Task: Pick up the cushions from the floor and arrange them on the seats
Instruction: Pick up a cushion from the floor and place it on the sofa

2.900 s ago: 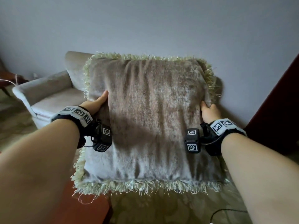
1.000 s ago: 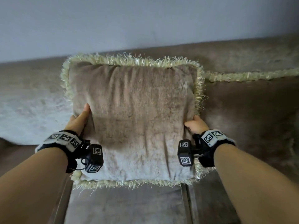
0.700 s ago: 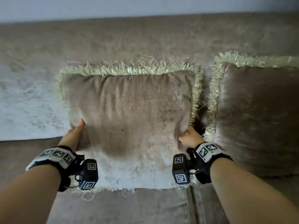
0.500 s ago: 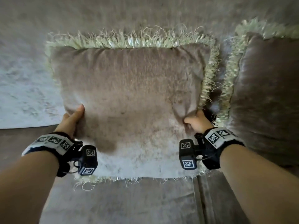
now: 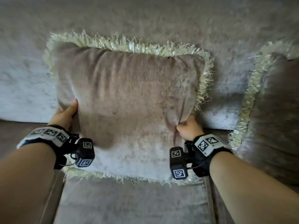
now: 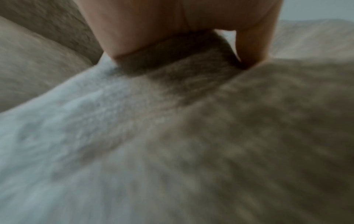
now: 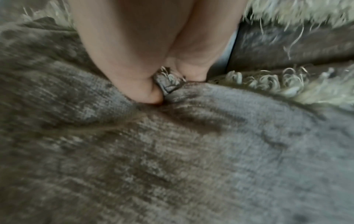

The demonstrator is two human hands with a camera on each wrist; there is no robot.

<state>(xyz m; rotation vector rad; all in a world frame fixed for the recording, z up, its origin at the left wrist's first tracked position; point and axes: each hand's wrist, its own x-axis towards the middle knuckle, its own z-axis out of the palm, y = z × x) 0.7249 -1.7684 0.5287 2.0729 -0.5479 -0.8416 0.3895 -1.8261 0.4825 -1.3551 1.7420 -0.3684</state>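
Both hands grip fringed cushion on sofa seat

Right hand [image 5: 188,129] pinches a fabric fold, left hand [image 5: 63,116] clamps the edge; cushion [image 5: 129,102] mid-frame, squarish, upright, leaning on sofa backrest [image 5: 145,18]; second cushion [image 5: 275,118] at right edge.

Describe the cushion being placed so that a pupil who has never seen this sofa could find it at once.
Find the grey-brown sofa. Two fringed cushions stand against its backrest. The wanted cushion is the middle one, gripped at its sides by the left hand and right hand; the other cushion, at the right edge, is untouched.
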